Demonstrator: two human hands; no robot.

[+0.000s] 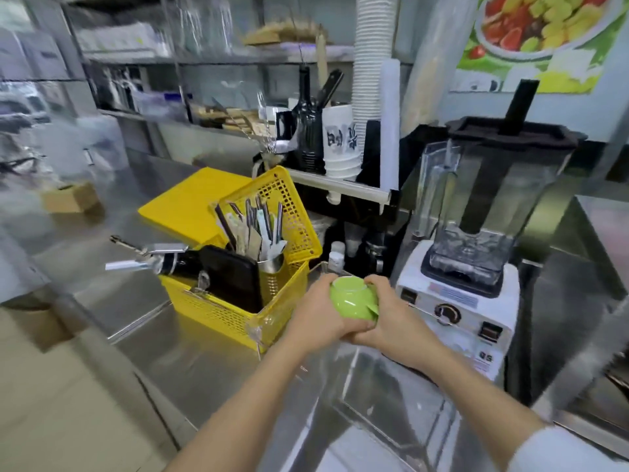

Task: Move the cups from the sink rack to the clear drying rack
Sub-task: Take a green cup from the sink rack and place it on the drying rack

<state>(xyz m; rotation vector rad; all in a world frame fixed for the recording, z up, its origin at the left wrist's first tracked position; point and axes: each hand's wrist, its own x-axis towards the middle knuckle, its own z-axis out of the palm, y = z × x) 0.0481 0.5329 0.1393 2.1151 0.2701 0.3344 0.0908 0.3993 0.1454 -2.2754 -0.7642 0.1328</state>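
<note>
Both hands wrapped around a single green cup (352, 299), held upside down with its base toward the camera: left hand (315, 313) cupping the left side, right hand (391, 318) closed over the right side, fingertips of the two meeting beneath it. Cup raised above the steel counter (163, 362), just right of a yellow perforated basket (221, 310) and just left of a white blender base (457, 313). Directly below the forearms, a clear-walled rack or bin (391, 396), its contents impossible to make out through blur and glare. Inside the yellow basket, a steel cutlery holder (272, 272) packed with upright spoons and utensils, a black flat object leaning beside it, and a dark bottle with a metal pourer (146, 262) lying across the basket's left edge. Behind the basket, a yellow lid or board (183, 202) propped flat. On the blender base, a clear jar (483, 212) with a black lid. Further back, a tall stack of white paper cups (369, 63), printed cups (340, 141) on a shelf, and blurred steel shelving at upper left. At lower right, a white sleeve (571, 449) on the right arm.
</note>
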